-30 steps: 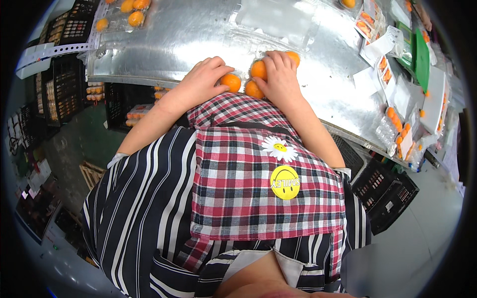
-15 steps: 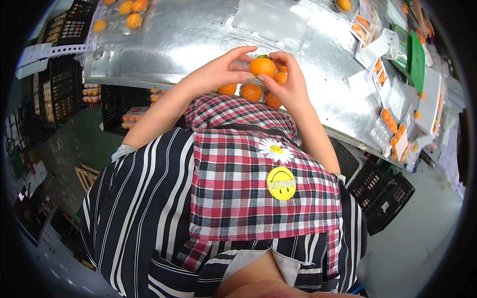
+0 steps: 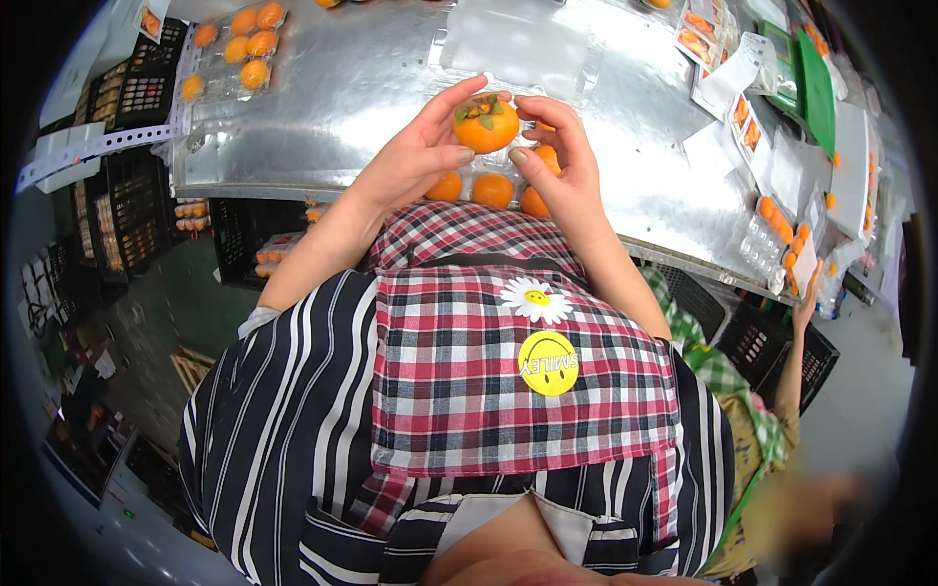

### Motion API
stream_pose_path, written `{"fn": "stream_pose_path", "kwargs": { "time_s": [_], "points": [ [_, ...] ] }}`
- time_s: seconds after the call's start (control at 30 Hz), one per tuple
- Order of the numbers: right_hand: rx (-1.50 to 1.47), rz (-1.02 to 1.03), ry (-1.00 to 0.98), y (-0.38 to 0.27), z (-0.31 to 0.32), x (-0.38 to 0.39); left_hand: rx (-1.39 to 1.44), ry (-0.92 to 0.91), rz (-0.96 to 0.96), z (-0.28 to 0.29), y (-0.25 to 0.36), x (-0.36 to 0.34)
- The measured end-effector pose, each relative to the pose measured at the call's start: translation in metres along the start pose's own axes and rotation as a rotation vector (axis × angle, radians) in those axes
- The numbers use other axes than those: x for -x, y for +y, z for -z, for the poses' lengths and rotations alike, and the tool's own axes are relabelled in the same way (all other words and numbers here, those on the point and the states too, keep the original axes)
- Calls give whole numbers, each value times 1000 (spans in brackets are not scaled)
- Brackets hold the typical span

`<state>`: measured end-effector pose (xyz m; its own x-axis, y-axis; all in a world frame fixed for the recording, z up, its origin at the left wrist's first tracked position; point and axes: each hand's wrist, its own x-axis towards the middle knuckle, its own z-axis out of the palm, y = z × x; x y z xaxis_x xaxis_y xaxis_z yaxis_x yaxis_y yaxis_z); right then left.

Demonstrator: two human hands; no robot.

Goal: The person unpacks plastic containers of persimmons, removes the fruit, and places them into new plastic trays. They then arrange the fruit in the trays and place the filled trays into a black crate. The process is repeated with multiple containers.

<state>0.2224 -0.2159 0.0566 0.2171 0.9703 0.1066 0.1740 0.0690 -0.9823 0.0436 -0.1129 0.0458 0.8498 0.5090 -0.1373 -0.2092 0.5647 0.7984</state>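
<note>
A persimmon (image 3: 486, 125), leafy cap toward the far side, sits between two bare hands above the counter's (image 3: 342, 117) near edge, beyond a row of orange fruit (image 3: 491, 190). Likely light, firm and smooth-skinned yet easily bruised, it calls for a gentle grip around its sides, clear of the leaves. The left hand's (image 3: 415, 151) fingers curl partly closed around it; the right hand's (image 3: 572, 156) curve loosely alongside, contact impossible to tell. Both forearms angle inward.
</note>
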Motion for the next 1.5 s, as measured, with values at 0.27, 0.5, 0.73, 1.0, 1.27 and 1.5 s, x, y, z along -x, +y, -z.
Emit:
{"fn": "stream_pose_path", "kwargs": {
  "time_s": [0.27,0.5,0.73,1.0,1.27,1.5],
  "points": [
    [-402,-328,1,0,-10,5,-1166,134,-304,-23,17,0],
    [-701,-360,-22,-3,-6,4,-1004,159,-276,-27,22,2],
    [-518,-175,-68,11,-7,6,-267,145,51,-30,19,4],
    [-671,-364,-113,-4,-9,5,-880,195,-264,-28,27,2],
    [-800,-510,-73,0,-11,7,-1010,127,-249,-33,22,5],
    [-684,-479,-56,-2,-10,7,-1048,81,-277,-31,16,2]
  ]
}}
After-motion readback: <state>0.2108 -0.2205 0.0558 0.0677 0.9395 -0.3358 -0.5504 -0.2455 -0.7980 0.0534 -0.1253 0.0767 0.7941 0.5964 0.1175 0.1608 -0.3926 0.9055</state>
